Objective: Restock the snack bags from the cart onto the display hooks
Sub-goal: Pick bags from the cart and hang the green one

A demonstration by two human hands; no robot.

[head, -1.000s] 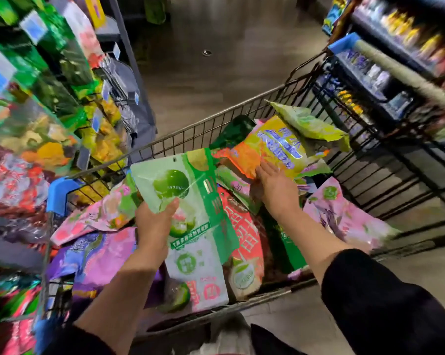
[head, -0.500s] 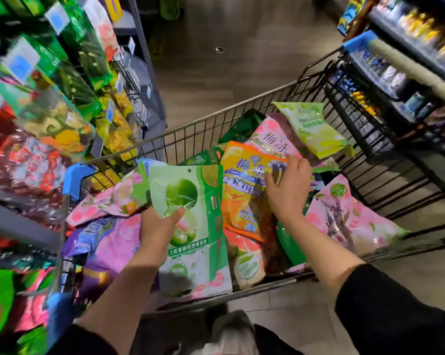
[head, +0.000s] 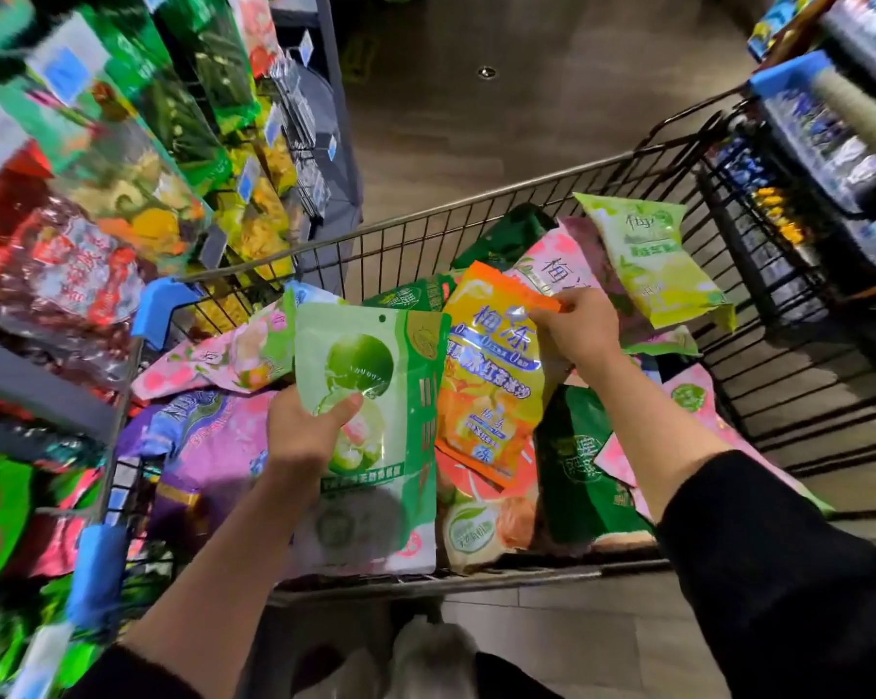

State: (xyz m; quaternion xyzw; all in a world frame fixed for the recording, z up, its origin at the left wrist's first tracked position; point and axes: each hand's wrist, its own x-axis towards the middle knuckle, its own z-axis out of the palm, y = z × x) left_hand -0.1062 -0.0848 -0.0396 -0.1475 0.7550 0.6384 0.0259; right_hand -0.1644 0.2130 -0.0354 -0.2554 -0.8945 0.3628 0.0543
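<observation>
The wire cart (head: 476,234) stands in the aisle, heaped with snack bags. To its left the display hooks (head: 294,158) carry rows of hanging packets, blurred, so their labels can't be read. Over the cart, the left hand (head: 305,436) grips a green bag (head: 370,426) printed with a lime, thumb across its front. Just beside it, the right hand (head: 574,330) pinches the top edge of an orange bag (head: 491,380), lifted upright above the pile.

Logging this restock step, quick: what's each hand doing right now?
Left hand: grips the green lime bag.
Right hand: pinches the top of the orange bag.
</observation>
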